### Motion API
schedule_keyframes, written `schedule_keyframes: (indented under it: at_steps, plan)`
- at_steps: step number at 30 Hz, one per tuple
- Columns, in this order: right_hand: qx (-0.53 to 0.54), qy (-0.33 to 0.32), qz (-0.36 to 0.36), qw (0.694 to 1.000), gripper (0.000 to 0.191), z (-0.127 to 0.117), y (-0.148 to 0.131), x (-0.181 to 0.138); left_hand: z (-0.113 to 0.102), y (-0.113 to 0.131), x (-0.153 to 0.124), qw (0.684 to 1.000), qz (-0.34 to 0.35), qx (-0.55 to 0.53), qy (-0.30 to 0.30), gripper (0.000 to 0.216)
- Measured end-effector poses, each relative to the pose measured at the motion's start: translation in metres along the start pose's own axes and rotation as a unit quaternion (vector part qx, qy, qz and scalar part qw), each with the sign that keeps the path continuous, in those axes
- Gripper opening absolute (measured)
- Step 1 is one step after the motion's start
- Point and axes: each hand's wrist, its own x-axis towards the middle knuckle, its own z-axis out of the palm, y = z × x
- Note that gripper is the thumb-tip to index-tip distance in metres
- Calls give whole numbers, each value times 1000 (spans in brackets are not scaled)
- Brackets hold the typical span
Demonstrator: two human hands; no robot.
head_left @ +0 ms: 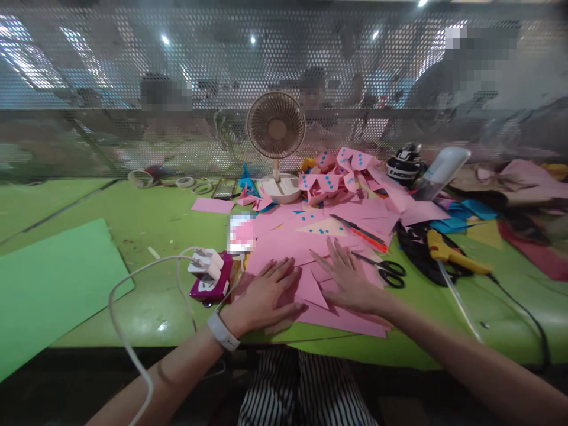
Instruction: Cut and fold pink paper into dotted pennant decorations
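My left hand [268, 299], with a pale band at the wrist, lies flat near the table's front edge, fingers stretched over pink paper [284, 248]. To its right, my right hand [348, 278] rests palm down with fingers spread on several overlapping pink sheets. Neither hand grips anything. Black-handled scissors [391, 273] lie just beyond my right hand, their blades partly over the paper. A red and black cutter knife [361, 234] sits farther back on the pink sheets. Small blue diamond shapes dot some of the paper.
A small fan [277, 127] stands at the back before a perforated metal screen. Left are a purple power block [215, 290] with a white plug and cable, and a green sheet [57, 290]. A yellow glue gun [457, 254] with its cord lies right, near a clear bottle [444, 171].
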Motion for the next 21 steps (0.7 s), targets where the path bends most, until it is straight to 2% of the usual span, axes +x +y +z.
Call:
schedule_keyframes:
  at_steps: [3,5,12,21]
  plan:
    - [30,51,-69,996,34,0,4,4,0,1,0,1000,4,-1,0,72]
    - [55,58,-87,993,22,1,7,6,0,1,1,1000,2,-2,-1,72]
    - [93,70,-9,993,42,6,2,14,-1,1,1,1000,1,-9,1,72]
    - [43,105,31,993,36,20,-7,17,1,1,1,1000,3,-11,13,74]
